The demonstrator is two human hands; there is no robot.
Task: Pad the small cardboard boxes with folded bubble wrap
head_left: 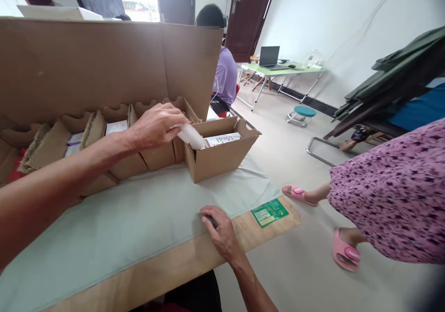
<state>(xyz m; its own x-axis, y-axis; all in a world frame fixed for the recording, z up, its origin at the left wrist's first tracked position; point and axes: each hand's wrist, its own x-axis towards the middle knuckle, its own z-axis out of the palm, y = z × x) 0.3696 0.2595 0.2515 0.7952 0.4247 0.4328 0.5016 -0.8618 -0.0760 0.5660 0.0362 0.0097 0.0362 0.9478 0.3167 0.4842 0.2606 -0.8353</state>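
Observation:
My left hand [157, 126] reaches across the table and pinches a small white packet [191, 136] at the open top of a small cardboard box [219, 156]. A white printed carton [222, 139] lies inside that box. My right hand [219, 228] rests on the table near its front edge, fingers curled over a small dark object [210, 220] that is mostly hidden. Behind my left hand stands a large open cardboard case [104, 66] with divider slots holding several white and purple boxes [114, 127].
A pale green cloth [139, 219] covers the wooden table [250, 235], which bears a green sticker [270, 212]. A person in a purple patterned dress and pink slippers [392, 196] walks at the right. Another person [222, 71] sits behind the case. A folding table with a laptop [269, 56] stands further back.

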